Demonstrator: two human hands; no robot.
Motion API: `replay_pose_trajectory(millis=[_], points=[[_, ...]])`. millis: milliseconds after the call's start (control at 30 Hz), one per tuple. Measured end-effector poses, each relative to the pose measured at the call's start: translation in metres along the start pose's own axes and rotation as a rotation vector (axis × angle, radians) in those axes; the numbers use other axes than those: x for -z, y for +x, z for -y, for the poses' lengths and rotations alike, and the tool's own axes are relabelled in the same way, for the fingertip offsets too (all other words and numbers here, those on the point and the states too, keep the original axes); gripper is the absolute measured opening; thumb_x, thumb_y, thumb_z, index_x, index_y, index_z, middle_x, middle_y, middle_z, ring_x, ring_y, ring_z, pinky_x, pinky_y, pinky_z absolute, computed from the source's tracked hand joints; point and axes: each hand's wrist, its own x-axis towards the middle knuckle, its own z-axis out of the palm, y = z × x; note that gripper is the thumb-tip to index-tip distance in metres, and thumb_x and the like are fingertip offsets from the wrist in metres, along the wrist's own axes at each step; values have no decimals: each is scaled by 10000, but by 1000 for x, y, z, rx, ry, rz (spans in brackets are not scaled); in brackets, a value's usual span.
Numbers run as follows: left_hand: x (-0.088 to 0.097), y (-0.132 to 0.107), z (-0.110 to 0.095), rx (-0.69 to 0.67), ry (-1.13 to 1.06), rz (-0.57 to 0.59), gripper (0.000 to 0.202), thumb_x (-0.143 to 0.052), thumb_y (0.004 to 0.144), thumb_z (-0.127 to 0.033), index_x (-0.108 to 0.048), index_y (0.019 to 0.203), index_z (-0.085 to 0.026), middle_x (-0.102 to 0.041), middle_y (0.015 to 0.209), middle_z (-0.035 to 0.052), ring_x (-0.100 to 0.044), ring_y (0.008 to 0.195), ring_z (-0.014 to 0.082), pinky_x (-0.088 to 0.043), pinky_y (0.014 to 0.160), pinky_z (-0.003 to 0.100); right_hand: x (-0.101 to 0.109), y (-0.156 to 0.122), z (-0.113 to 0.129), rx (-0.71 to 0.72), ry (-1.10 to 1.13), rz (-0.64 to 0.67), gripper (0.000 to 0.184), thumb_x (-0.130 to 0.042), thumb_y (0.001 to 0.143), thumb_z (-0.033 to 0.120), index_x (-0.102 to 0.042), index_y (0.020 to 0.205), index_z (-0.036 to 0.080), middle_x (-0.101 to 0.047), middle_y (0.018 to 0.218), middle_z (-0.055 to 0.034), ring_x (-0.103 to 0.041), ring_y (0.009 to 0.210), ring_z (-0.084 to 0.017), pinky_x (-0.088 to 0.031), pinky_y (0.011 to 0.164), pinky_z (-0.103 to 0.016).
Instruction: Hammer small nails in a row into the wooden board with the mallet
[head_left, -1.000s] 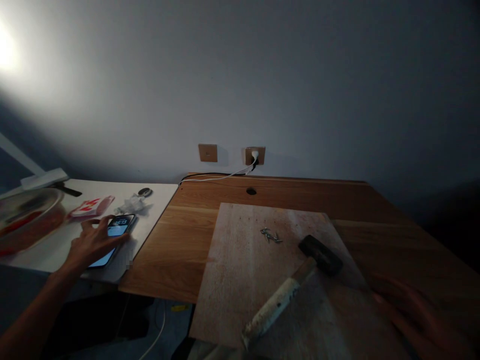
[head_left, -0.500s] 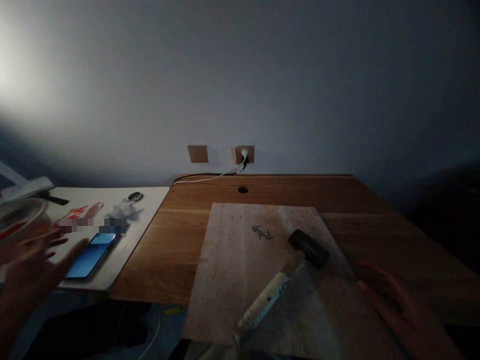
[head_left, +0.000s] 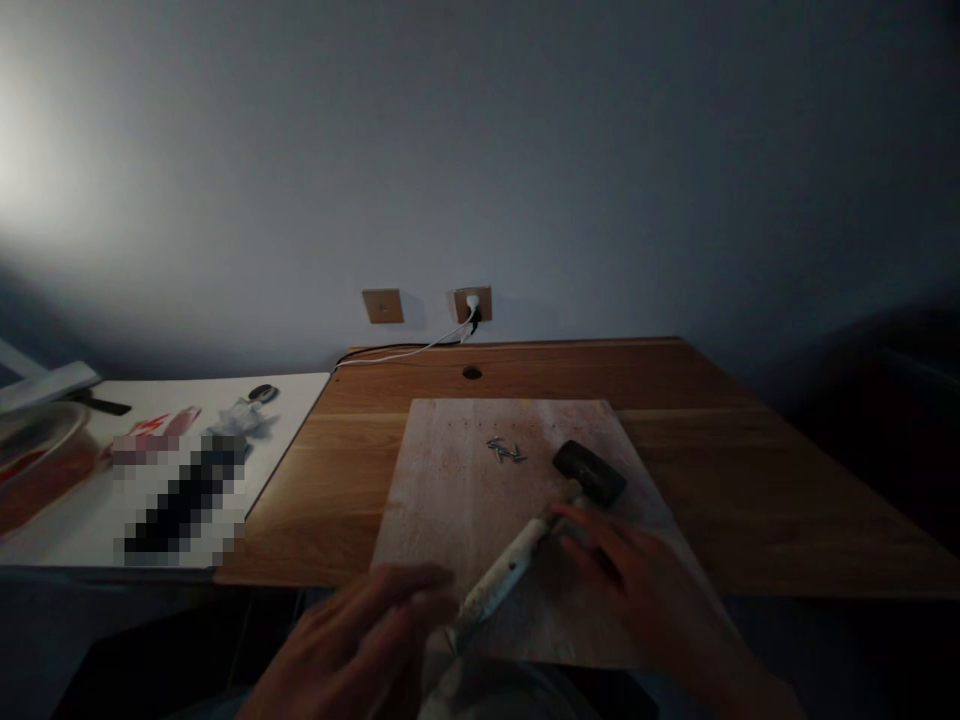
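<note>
Two hands, both yours, over one wooden board (head_left: pixel 427 480) laid on the wooden desk (head_left: pixel 720 480).

Left hand (head_left: pixel 360 640): your fingers stretched out side by side, blurred, unclenched, beside the lower end of the hammer's handle; whether they touch it, you cannot tell from this view.

Right hand (head_left: pixel 637 575): your fingers extended and slightly bent, a gap between index finger and thumb, tips at the handle just below the hammer head; contact cannot be told, and no closed grip shows.

Hammer (head_left: pixel 502 575), one: lying aslant on the board between your hands, dark head to the upper right, pale worn handle running down towards you.

Nails (head_left: pixel 506 450), a small loose heap, metallic: on the board, left of the hammer head. Small dark dots in a row near the board's far edge.

Container, one: round plastic bowl (head_left: pixel 56 490), on the white table (head_left: pixel 292 395) to your left, cut by the picture's edge; reddish contents show through the wall, kind unclear.

Also on that table: a pink packet (head_left: pixel 172 423) with red marking; crumpled wrapping (head_left: pixel 244 416); a dark shape, masked by pixels.
</note>
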Motion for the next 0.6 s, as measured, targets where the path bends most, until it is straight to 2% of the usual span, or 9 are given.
replay_pose_trajectory(millis=[33, 67, 100, 133, 200, 267, 400, 467, 600], points=[[-10, 28, 3, -29, -16, 11, 296, -475, 1004, -210, -636, 1239, -288, -667, 1244, 39, -661, 1066, 179, -572, 906, 286, -5, 5, 9, 5, -3, 64, 384, -513, 1002, 418, -650, 1351, 333, -770, 1209, -56, -767, 918, -268, -576, 826, -392], [-21, 56, 8, -44, -31, 46, 320, -464, 983, -144, -638, 1228, -254, -672, 1224, 60, -664, 1060, 188, -567, 933, 319, -9, 9, 17, 3, -4, 138, 417, -526, 1002, 420, -624, 1393, 315, -793, 1136, -71, -773, 865, -274, -577, 761, -375], [-33, 84, 15, -53, -21, 34, 318, -455, 967, -105, -652, 1182, -232, -685, 1171, 66, -671, 1020, 189, -568, 921, 337, -13, 14, 25, -11, -25, 188, 451, -527, 1003, 431, -602, 1424, 287, -811, 1043, -89, -773, 827, -284, -568, 707, -367], [-44, 111, 23, -59, 0, 46, 309, -466, 951, -90, -659, 1158, -215, -693, 1129, 71, -670, 1005, 202, -563, 926, 364, -15, 19, 32, -38, -71, 209, 482, -509, 1013, 452, -586, 1444, 251, -814, 987, -114, -772, 833, -303, -556, 690, -372], [-65, 155, 40, -71, 19, 144, 273, -539, 906, -89, -678, 1109, -208, -699, 1076, 67, -666, 996, 224, -552, 924, 384, -17, 27, 43, -109, -179, 205, 481, -469, 1022, 495, -676, 1340, 198, -806, 915, -162, -768, 841, -332, -535, 677, -383], [-81, 184, 52, -99, -16, 209, 275, -593, 877, -101, -678, 1112, -214, -692, 1081, 59, -651, 1037, 229, -533, 937, 369, -17, 31, 47, -185, -230, 206, 474, -438, 1024, 526, -746, 1191, 206, -795, 840, -160, -763, 790, -330, -505, 631, -370], [-97, 210, 58, -224, 28, 308, 239, -673, 853, -154, -688, 1081, -221, -672, 1072, 68, -625, 1037, 233, -506, 916, 350, -14, 27, 40, -275, -97, 181, 411, -457, 1013, 523, -739, 1107, 238, -789, 865, -127, -751, 821, -308, -475, 671, -353], [-99, 214, 55, -285, 100, 332, 195, -701, 853, -193, -695, 1046, -221, -670, 1050, 71, -617, 1018, 240, -488, 913, 367, -11, 20, 33, -296, 88, 164, 388, -466, 1006, 523, -728, 1052, 240, -768, 836, -87, -731, 805, -267, -458, 677, -325], [-103, 217, 48, -367, 165, 324, 192, -724, 859, -259, -685, 1041, -213, -674, 1042, 72, -609, 1016, 249, -457, 892, 382, -4, 3, 16, -349, 477, 118, 406, -471, 978, 589, -682, 1006, 243, -634, 666, 13, -604, 615, -168, -391, 559, -261]])
